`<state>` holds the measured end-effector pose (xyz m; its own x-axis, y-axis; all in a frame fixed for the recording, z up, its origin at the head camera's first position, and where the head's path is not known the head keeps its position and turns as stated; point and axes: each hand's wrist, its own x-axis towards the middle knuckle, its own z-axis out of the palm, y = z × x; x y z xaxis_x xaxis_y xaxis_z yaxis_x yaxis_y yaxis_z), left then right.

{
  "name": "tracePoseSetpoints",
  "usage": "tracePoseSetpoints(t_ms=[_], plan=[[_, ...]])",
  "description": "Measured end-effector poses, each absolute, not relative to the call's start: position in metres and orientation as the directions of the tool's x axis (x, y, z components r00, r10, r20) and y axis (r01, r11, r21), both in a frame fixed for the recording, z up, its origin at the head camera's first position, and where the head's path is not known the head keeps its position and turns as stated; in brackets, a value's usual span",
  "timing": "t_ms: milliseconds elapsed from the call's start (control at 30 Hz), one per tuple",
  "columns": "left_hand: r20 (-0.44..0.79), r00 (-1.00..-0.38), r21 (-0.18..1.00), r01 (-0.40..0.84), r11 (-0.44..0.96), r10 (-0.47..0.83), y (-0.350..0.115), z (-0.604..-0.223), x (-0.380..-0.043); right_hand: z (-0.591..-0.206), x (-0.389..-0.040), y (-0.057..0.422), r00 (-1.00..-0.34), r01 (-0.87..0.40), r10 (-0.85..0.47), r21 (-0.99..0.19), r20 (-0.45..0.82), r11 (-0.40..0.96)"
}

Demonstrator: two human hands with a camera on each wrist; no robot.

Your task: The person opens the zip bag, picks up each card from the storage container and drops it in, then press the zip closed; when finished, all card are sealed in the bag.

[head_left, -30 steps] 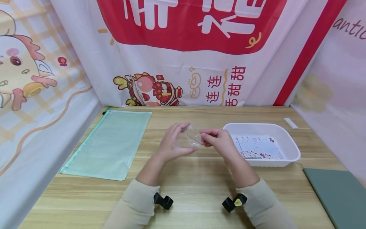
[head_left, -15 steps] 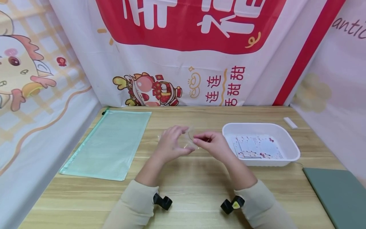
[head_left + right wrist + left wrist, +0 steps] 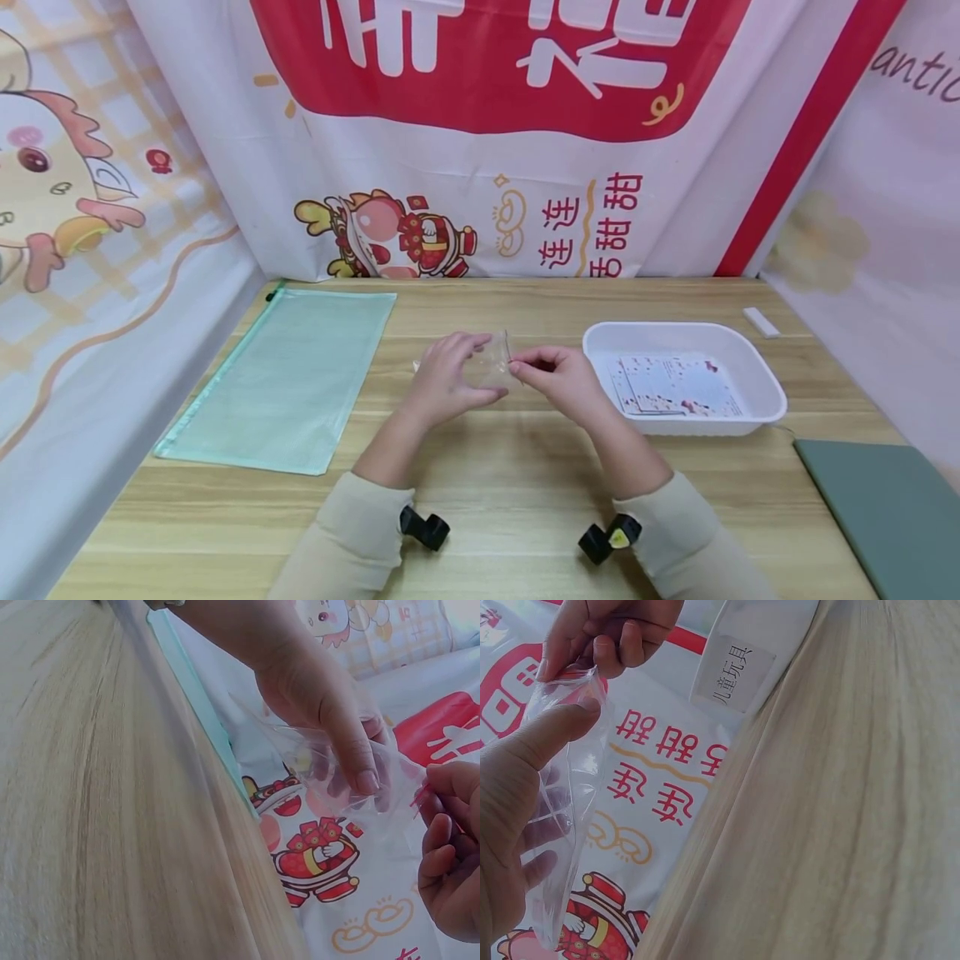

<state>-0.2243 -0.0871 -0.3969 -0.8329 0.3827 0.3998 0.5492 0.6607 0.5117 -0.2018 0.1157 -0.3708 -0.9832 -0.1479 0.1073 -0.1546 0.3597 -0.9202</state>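
A clear plastic zip bag [image 3: 492,357] is held up over the table between both hands. My left hand [image 3: 447,377] grips its body, thumb on one face and fingers behind the film, as the left wrist view shows. The bag [image 3: 568,776] tapers away past those fingers and looks creased. At its mouth edge my right hand [image 3: 564,379] pinches a corner between thumb and index finger, the other fingers curled. A thin red line [image 3: 420,796] runs along that edge in the right wrist view. No contents show through the bag.
A mint-green mesh zip pouch [image 3: 285,379] lies flat at left. On the right stands a white plastic tub [image 3: 761,379] holding printed cards [image 3: 678,387]. Behind it is a small white block [image 3: 762,322]; a dark green board [image 3: 885,508] lies front right.
My right hand has shifted a little left, closer to the left hand. The bag's mouth edge has turned from slanted to nearly upright. The left hand has lowered slightly.
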Motion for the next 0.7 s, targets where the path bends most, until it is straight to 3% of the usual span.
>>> tracePoseSetpoints(t_ms=[167, 333, 567, 700], plan=[[0.364, -0.851, 0.531, 0.523, 0.667, 0.377, -0.089, -0.399, -0.225, -0.362, -0.204, 0.134, -0.987, -0.138, -0.125, -0.914, 0.097, 0.381], [0.288, -0.877, 0.557, 0.48, 0.677, 0.385, -0.088, -0.406, -0.225, -0.345, -0.213, 0.182, -0.995, -0.094, -0.055, -0.862, 0.077, 0.498], [0.258, -0.893, 0.601, 0.447, 0.662, 0.369, -0.087, -0.415, -0.227, -0.339, -0.238, 0.27, -0.993, 0.098, 0.021, -0.701, -0.117, 0.707], [0.233, -0.899, 0.625, 0.431, 0.651, 0.372, -0.087, -0.417, -0.228, -0.355, -0.25, 0.31, -0.982, 0.112, 0.003, -0.563, -0.19, 0.819]])
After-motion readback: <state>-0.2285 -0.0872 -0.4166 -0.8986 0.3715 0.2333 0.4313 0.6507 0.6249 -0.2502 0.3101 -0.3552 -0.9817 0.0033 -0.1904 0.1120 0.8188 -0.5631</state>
